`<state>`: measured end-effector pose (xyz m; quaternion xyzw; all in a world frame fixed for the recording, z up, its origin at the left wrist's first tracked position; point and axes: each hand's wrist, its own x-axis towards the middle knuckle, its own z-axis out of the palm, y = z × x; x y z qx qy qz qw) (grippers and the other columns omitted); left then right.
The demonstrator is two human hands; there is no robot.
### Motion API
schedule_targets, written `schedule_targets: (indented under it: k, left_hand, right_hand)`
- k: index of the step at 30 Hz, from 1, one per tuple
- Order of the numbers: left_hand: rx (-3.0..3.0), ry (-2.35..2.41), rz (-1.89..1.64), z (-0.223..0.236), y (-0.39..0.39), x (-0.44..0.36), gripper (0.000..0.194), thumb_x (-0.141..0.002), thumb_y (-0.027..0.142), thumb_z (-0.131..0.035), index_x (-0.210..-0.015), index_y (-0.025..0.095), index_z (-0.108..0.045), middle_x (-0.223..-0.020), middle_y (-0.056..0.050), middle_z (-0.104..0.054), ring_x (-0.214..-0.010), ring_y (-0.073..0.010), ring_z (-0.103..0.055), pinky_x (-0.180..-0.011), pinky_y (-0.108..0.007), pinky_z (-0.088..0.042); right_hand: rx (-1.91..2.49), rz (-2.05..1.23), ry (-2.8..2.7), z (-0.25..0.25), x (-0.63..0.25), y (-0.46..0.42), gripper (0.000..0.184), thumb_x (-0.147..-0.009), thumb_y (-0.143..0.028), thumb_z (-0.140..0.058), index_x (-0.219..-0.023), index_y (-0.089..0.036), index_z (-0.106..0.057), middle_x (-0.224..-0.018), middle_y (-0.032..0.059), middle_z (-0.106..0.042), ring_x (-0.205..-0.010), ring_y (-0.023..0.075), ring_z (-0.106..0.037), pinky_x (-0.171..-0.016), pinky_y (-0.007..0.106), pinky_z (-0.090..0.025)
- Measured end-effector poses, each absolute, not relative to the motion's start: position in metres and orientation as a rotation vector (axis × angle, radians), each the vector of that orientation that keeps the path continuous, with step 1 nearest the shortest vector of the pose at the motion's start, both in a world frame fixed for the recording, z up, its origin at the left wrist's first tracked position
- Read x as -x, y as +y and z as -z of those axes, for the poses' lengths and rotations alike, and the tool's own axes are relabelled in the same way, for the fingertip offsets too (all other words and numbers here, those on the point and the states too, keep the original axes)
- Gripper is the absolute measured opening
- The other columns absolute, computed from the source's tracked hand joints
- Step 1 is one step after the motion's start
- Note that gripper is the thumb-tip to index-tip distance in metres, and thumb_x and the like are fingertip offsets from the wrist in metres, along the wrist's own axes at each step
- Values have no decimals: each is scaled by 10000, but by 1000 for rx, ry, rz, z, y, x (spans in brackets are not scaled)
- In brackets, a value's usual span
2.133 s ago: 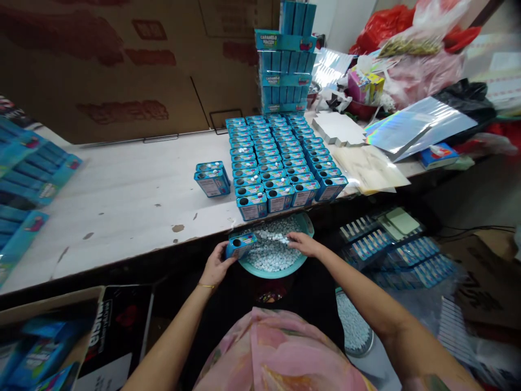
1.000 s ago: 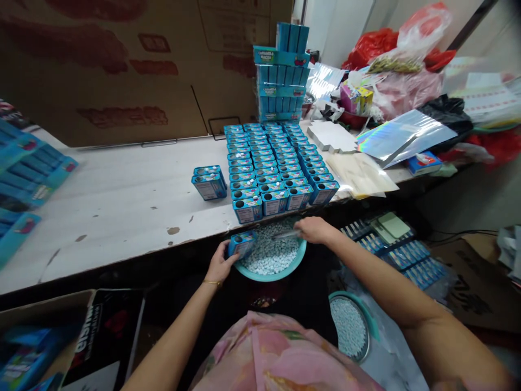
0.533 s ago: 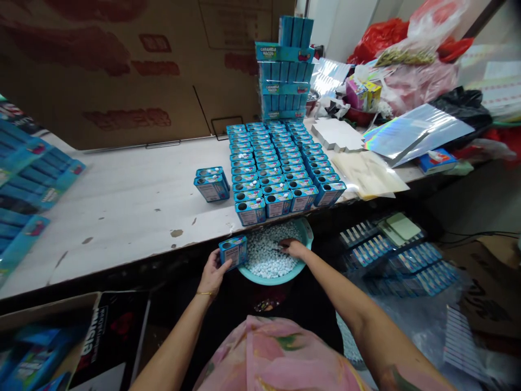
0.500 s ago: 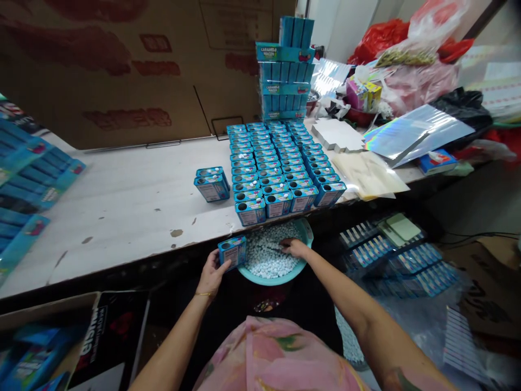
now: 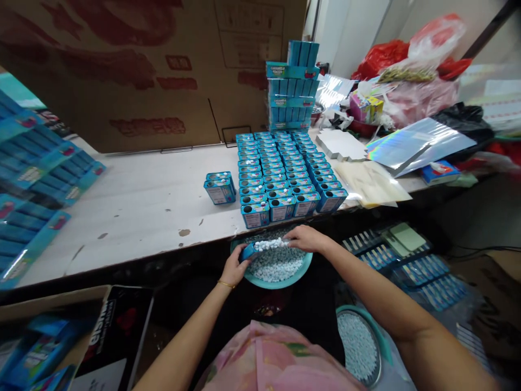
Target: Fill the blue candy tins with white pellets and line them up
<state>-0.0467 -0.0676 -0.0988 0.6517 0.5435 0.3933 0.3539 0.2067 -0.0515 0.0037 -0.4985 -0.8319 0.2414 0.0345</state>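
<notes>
Over a turquoise basin [image 5: 306, 266] of small white candies [image 5: 277, 267], my left hand [image 5: 234, 268] grips a small blue candy tin [image 5: 247, 252], tilted toward the right. My right hand [image 5: 306, 239] is closed on the end of a narrow scoop [image 5: 272, 245], heaped with white candies. The scoop's far end meets the tin's open end; its own shape is mostly hidden under the candies. Just beyond, several rows of blue tins [image 5: 280, 191] stand upright on the white table [image 5: 146, 201], dark round holes in their tops. A smaller group of tins [image 5: 220, 188] stands left of them.
Stacked display boxes [image 5: 292, 87] rise behind the rows, beside a large cardboard carton [image 5: 154, 70]. More display boxes [image 5: 36, 174] stand at left. Plastic sheets [image 5: 419, 144] and bags lie at right. Below are an open box [image 5: 109, 336], a second candy container [image 5: 358, 345] and packed trays [image 5: 407, 260].
My right hand has lifted the candy-filled scoop out of the basin to the tin. My left hand has moved right and tipped the tin over. The view has shifted slightly.
</notes>
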Motion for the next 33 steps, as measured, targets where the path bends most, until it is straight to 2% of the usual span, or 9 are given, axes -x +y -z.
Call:
schedule_targets:
  k: [4, 12, 22, 26, 31, 33]
  left_hand:
    - [-1722, 1396, -993, 102, -66, 42, 385, -610, 260, -557, -979, 164, -507, -938, -53, -577, -876, -207, -532, -822, -349, -401]
    - [-1714, 1411, -971, 102, -62, 42, 406, -610, 253, -539, -1000, 149, -493, -999, -80, -566, -936, -225, -521, -857, -363, -383]
    - [-1693, 1371, -973, 106, -57, 37, 402, -605, 272, -557, -981, 148, -489, -973, -73, -561, -928, -222, -516, -858, -363, -380]
    - [-1640, 1370, -1033, 108, -58, 49, 401, -608, 279, -567, -981, 155, -483, -937, -51, -559, -882, -204, -523, -837, -357, -391]
    - [-1542, 1367, -1119, 115, -63, 71, 414, -620, 297, -590, -995, 165, -472, -949, -44, -547, -901, -195, -515, -857, -362, -384]
    - [-1495, 1375, -1123, 121, -65, 78, 439, -616, 304, -603, -1008, 166, -459, -965, -50, -538, -916, -198, -510, -872, -374, -376]
  right_hand:
    - [1681, -487, -2731, -31, -188, -51, 237, -706, -313, -484, -848, -260, -666, -891, 50, -656, -872, 228, -573, -677, 283, -404]
    - [1745, -274, -2832, -56, -169, -53, 289, -698, -264, -483, -916, -170, -647, -913, 141, -641, -861, 272, -581, -690, 369, -432]
    - [1719, -192, -2825, -52, -182, -61, 265, -738, -271, -444, -900, -177, -631, -893, 130, -643, -849, 272, -588, -693, 372, -435]
    - [1800, -287, -2735, -25, -220, -64, 289, -759, -295, -434, -995, -230, -586, -953, 100, -633, -900, 256, -576, -720, 359, -426]
    - [2088, -652, -2514, 61, -216, -58, 284, -743, -172, -441, -975, -156, -603, -960, 154, -630, -932, 276, -564, -774, 384, -404]
    - [2062, -748, -2458, 96, -195, -52, 305, -761, -201, -433, -1019, -166, -591, -1022, 145, -613, -960, 260, -553, -786, 358, -406]
